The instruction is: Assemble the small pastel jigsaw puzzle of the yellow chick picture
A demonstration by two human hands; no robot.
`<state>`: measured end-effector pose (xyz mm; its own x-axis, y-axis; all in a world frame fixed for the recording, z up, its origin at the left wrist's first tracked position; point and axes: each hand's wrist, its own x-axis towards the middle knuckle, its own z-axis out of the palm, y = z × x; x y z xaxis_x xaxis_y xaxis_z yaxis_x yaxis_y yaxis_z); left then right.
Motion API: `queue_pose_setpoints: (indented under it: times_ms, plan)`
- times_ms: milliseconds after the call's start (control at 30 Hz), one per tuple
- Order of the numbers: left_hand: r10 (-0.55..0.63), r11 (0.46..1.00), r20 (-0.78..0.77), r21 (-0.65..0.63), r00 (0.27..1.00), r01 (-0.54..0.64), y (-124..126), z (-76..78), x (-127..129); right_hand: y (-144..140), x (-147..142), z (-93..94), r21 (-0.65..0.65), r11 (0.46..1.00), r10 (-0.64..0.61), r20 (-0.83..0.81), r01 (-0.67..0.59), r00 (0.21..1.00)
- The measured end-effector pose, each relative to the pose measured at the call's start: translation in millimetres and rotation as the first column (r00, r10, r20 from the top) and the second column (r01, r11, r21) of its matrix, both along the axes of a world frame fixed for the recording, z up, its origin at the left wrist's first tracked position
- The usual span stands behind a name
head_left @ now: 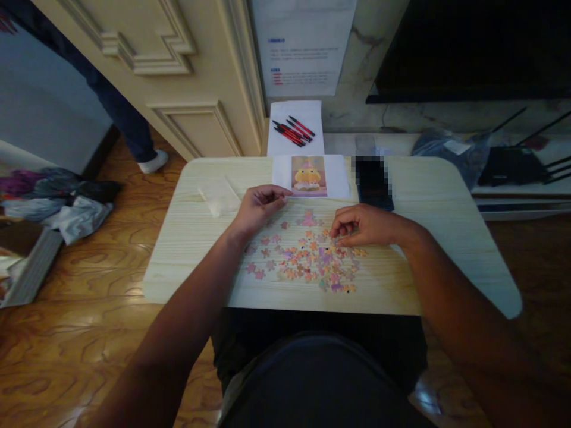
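Note:
Loose jigsaw puzzle pieces (307,273) in pink, orange and purple lie scattered over the table in front of me. A small joined pink cluster (308,219) sits above the main spread. My left hand (261,208) is closed in a pinch by the lower left corner of a printed sheet (336,175) with a yellow cartoon figure (308,176). Whatever is between its fingertips is too small to make out. Over the right upper edge of the pieces, my right hand (363,226) has its fingers curled together, and what they hold is hidden.
The pale wooden table (178,249) also bears a dark phone (377,193) and a clear plastic bag (218,196). Red and black pens (294,131) lie on white paper behind it. At far left are a person's leg (129,119) and piled bags (80,205).

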<state>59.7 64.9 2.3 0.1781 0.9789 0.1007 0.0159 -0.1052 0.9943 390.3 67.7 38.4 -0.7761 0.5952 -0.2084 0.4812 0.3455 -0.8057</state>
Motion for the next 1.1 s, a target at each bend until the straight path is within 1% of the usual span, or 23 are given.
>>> queue_pose_setpoints:
  times_ms: [100,233,367,500,600,700,800,867,967,1100]
  plan:
    - [-0.022,1.000,0.023,0.004,0.999,0.021,-0.6,0.0,-0.2,0.6,-0.9,2.7,-0.018,1.000,-0.010,0.040,0.011,0.999]
    - [-0.014,1.000,0.025,-0.027,1.000,0.015,0.4,-2.9,-1.2,0.9,-5.1,9.7,-0.074,0.997,-0.007,0.110,0.016,0.994]
    - [-0.017,0.998,0.031,-0.056,0.999,0.019,0.8,-5.0,-1.8,4.7,-10.9,14.8,-0.064,0.997,0.043,0.125,-0.035,0.991]
    - [-0.022,0.997,0.035,-0.068,0.999,0.024,-0.3,-3.3,-1.8,13.0,-11.6,10.4,-0.019,0.995,0.101,0.110,-0.099,0.989]
    - [-0.030,0.997,0.018,-0.066,0.999,0.031,-1.5,-0.8,-1.7,16.7,-9.3,2.6,0.043,0.994,0.098,0.075,-0.102,0.992]
    - [-0.045,0.998,-0.005,-0.053,0.999,0.045,-2.3,1.2,-1.9,14.2,-9.2,-3.8,0.163,0.984,0.071,0.033,-0.075,0.997]
    - [-0.065,0.997,-0.017,-0.035,0.998,0.065,-1.7,1.4,-2.7,7.8,-11.7,-6.5,0.305,0.949,0.083,0.014,-0.084,0.996]
    - [-0.074,0.997,-0.022,-0.033,0.997,0.073,-0.9,0.8,-3.6,4.7,-12.7,-7.0,0.359,0.930,0.083,-0.006,-0.075,0.997]
    - [-0.074,0.997,-0.027,-0.034,0.997,0.073,-0.3,0.3,-4.9,4.5,-10.5,-6.9,0.373,0.927,0.047,-0.028,-0.033,0.998]
    - [-0.106,0.994,-0.041,-0.019,0.994,0.105,-1.9,1.7,-4.7,6.8,-4.9,-5.5,0.321,0.947,0.035,-0.024,-0.025,0.999]
